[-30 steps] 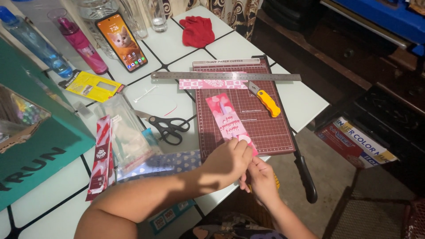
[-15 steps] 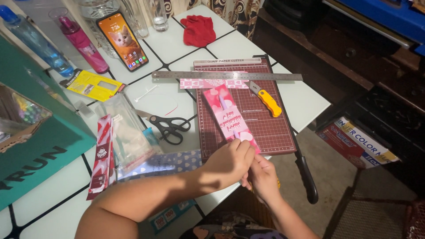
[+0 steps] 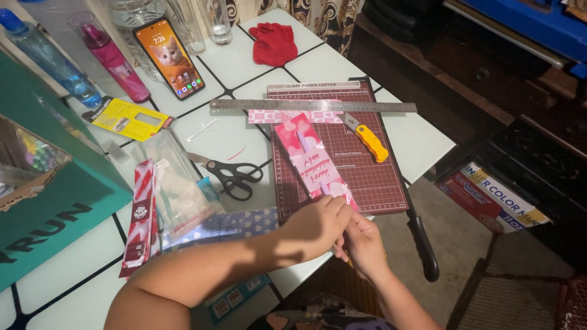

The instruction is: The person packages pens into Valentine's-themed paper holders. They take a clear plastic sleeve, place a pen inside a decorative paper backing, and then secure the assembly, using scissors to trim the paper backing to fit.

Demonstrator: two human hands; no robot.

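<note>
My left hand (image 3: 318, 223) and my right hand (image 3: 362, 239) meet at the near end of a long pink paper strip with hearts (image 3: 309, 160), both pinching it. The strip lies lengthwise on a dark red paper cutter board (image 3: 373, 177) at the table's near edge. A steel ruler (image 3: 312, 106) lies across the board's far end over a second pink strip (image 3: 287, 115). A yellow utility knife (image 3: 368, 139) rests on the board, right of the held strip.
Black scissors (image 3: 235, 176), clear plastic sleeves (image 3: 174, 183), a red and white packet (image 3: 139, 214) and a yellow packet (image 3: 128, 119) lie left of the board. A phone (image 3: 170, 58), bottles, a red cloth (image 3: 274, 43) stand farther back. A teal box (image 3: 49, 201) fills the left.
The pink strip's near end has shifted slightly under my fingers; both hands stay together at it. Nothing else has moved.
</note>
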